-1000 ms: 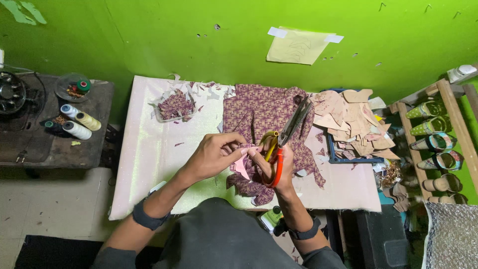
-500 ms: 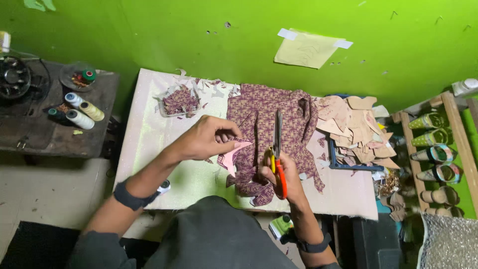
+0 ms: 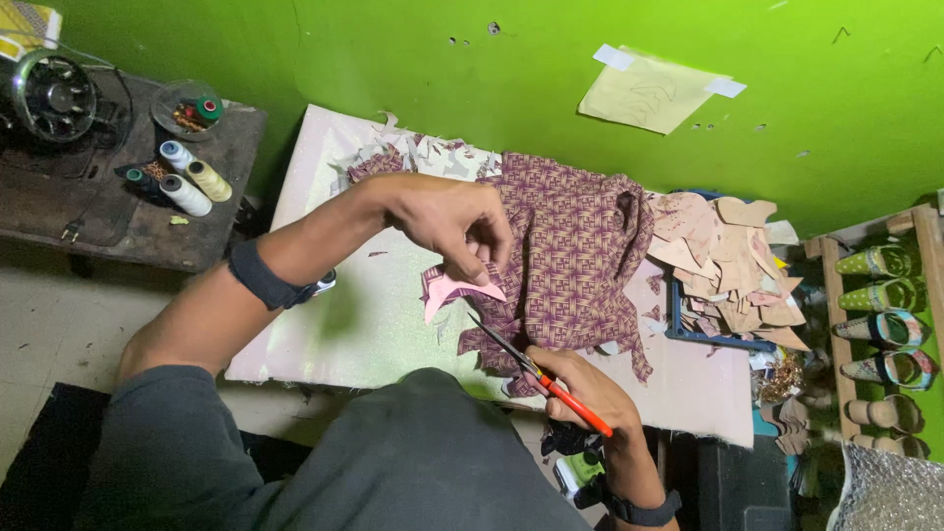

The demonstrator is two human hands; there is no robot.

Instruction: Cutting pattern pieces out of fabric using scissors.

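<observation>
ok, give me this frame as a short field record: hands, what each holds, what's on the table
left hand: pinches a pink cut piece above the table
right hand: grips orange-handled scissors, blades pointing at the pink piece
under hands: purple patterned fabric on a pale board
right of fabric: pile of tan cut shapes
left side: thread spools on a dark table
wall: green, paper sheet taped on

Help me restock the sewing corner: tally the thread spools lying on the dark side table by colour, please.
White spools: 2
Yellow spool: 1
Dark green spool: 1
Total: 4, lying together on the dark side table. The capped spools in the round dish behind them are not counted.
</observation>
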